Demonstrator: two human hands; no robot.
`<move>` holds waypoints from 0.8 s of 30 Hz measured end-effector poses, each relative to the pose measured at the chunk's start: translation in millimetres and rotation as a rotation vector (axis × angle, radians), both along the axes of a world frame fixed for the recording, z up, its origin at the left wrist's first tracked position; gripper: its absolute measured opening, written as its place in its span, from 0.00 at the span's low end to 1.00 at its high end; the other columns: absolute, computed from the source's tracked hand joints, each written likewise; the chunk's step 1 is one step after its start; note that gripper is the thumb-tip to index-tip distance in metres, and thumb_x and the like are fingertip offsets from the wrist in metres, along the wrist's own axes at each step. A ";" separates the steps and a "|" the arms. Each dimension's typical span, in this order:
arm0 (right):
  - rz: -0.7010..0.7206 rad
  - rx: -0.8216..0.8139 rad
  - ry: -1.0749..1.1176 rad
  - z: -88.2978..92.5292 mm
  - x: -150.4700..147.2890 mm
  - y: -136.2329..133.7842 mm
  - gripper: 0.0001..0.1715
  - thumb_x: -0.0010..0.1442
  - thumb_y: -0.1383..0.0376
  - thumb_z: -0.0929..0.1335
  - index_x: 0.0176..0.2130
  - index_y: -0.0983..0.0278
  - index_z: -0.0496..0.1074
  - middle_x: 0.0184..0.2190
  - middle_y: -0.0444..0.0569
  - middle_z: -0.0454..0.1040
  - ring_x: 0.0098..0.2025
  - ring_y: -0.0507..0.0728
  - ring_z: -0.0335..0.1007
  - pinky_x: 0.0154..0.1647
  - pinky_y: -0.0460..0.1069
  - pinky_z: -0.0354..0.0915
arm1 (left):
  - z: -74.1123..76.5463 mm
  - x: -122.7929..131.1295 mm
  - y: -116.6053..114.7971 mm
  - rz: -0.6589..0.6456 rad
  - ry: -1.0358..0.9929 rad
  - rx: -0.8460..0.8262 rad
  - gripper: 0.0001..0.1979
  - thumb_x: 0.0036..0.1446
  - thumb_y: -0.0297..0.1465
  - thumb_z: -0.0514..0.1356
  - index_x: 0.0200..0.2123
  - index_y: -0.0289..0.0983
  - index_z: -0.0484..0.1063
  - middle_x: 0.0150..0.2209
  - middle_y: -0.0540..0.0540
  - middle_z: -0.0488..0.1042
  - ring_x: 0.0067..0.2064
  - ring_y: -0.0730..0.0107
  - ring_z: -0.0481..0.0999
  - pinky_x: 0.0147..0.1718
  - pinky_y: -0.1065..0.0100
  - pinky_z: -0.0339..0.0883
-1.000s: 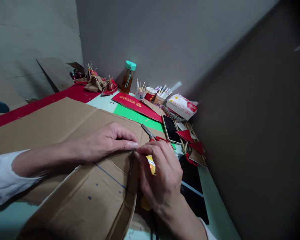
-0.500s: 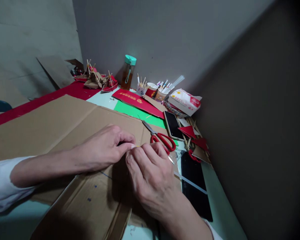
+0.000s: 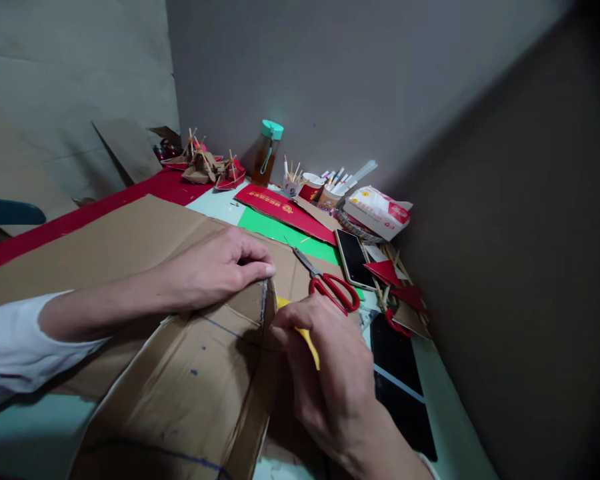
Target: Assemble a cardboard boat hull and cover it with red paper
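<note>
My left hand (image 3: 220, 267) is closed, thumb and forefinger pinched at the top end of a folded cardboard piece (image 3: 180, 393). This piece has dark blue pen lines and dots on it, and a raised edge along its right side. Just right of that edge, my right hand (image 3: 330, 373) curls its fingers round a narrow yellow strip (image 3: 307, 345). One end of the strip shows by the cardboard, the other sticks out past my fingers; its material is unclear. Red-handled scissors (image 3: 333, 290) lie beyond my right hand, apart from it.
A large cardboard sheet (image 3: 120, 247) lies under the work. Behind stand a bottle (image 3: 265, 157), cups of sticks and pens (image 3: 330, 197) and small cardboard boats (image 3: 200, 167). To the right are a phone (image 3: 355, 259), cardboard scraps (image 3: 405, 300), a black flat panel (image 3: 403, 420) and the wall.
My right hand has drawn back right and down from my left fingertips, and the yellow strip now shows plainly. The left hand stays at the cardboard's end; the whole view has shifted slightly.
</note>
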State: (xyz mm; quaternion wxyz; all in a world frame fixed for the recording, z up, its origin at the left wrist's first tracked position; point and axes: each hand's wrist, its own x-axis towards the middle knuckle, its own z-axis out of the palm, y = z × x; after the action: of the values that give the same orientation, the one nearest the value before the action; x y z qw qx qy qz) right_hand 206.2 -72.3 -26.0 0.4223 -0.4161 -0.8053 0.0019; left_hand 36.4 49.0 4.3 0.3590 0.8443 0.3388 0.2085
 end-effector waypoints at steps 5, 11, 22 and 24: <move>-0.044 -0.119 0.193 4.2 4.1 -1.5 0.08 0.70 0.70 0.63 0.37 0.61 0.63 0.29 0.39 0.66 0.28 0.47 0.64 0.29 0.43 0.60 | -0.7 -0.6 -1.5 -0.011 -0.041 -0.011 0.16 0.61 0.38 0.55 0.24 0.37 0.71 0.23 0.53 0.65 0.27 0.73 0.63 0.27 0.68 0.56; 0.176 -0.307 0.288 7.6 7.4 -1.2 0.15 0.69 0.68 0.64 0.29 0.62 0.64 0.21 0.37 0.63 0.23 0.46 0.60 0.26 0.44 0.56 | -3.1 -13.1 -1.1 0.010 -0.121 -0.044 0.15 0.61 0.40 0.57 0.28 0.37 0.74 0.25 0.54 0.69 0.29 0.72 0.65 0.29 0.70 0.58; 0.012 -0.472 0.384 7.6 -1.4 -0.4 0.11 0.72 0.62 0.65 0.37 0.62 0.73 0.24 0.38 0.72 0.26 0.47 0.68 0.29 0.42 0.62 | -12.9 -26.4 -4.3 0.073 -0.172 -0.152 0.13 0.62 0.40 0.61 0.30 0.39 0.76 0.28 0.54 0.74 0.32 0.73 0.70 0.31 0.74 0.61; -0.064 -0.524 0.309 4.8 -2.7 1.8 0.10 0.68 0.58 0.68 0.38 0.62 0.71 0.24 0.38 0.71 0.26 0.48 0.67 0.27 0.44 0.60 | -11.1 -22.2 -16.6 0.087 -0.148 -0.105 0.12 0.63 0.40 0.60 0.31 0.40 0.78 0.29 0.54 0.76 0.33 0.72 0.72 0.31 0.74 0.63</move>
State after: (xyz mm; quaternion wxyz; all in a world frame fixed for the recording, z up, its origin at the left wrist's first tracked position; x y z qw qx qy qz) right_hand 203.5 -70.5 -21.2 0.4179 -0.5310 -0.6899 0.2597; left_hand 14.2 32.4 -6.9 0.4174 0.7910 0.3583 0.2678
